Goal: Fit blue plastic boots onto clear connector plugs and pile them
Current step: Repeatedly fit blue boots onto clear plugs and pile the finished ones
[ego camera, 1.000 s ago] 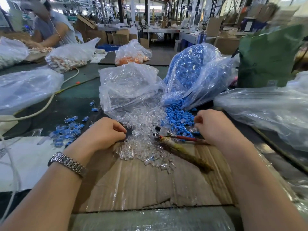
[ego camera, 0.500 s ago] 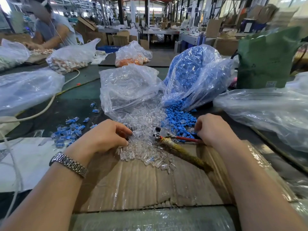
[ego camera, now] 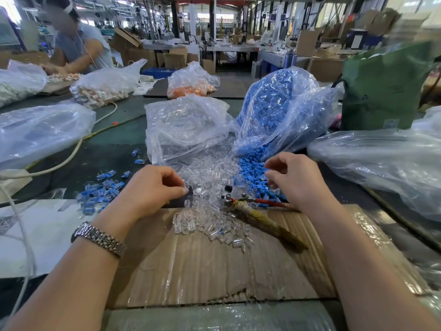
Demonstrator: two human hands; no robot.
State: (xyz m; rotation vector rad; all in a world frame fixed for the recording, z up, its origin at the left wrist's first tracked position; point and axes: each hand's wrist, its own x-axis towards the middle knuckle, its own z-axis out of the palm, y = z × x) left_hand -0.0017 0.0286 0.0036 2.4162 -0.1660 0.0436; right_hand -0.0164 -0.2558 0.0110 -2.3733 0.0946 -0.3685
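Loose clear connector plugs (ego camera: 210,177) spill from a clear bag (ego camera: 188,125) onto the cardboard sheet (ego camera: 214,266). To their right, blue boots (ego camera: 253,170) pour out of a bag of blue boots (ego camera: 281,108). A small pile of fitted blue-and-clear pieces (ego camera: 100,192) lies at the left. My left hand (ego camera: 152,189), fingers curled, pinches a clear plug at the left edge of the plug heap. My right hand (ego camera: 296,180) hovers with curled fingers over the blue boots; whatever is inside its fingers is hidden.
A hand tool with a taped handle (ego camera: 262,220) lies between my hands. Large plastic bags (ego camera: 381,163) flank both sides. A green bag (ego camera: 381,87) stands at the back right, a white cable (ego camera: 71,154) runs at the left, and a person (ego camera: 78,46) works at the far left.
Both hands have lifted slightly from the piles. The left thumb and forefinger have moved right to the edge of the clear plugs, and the right hand's fingers have come up off the boots.
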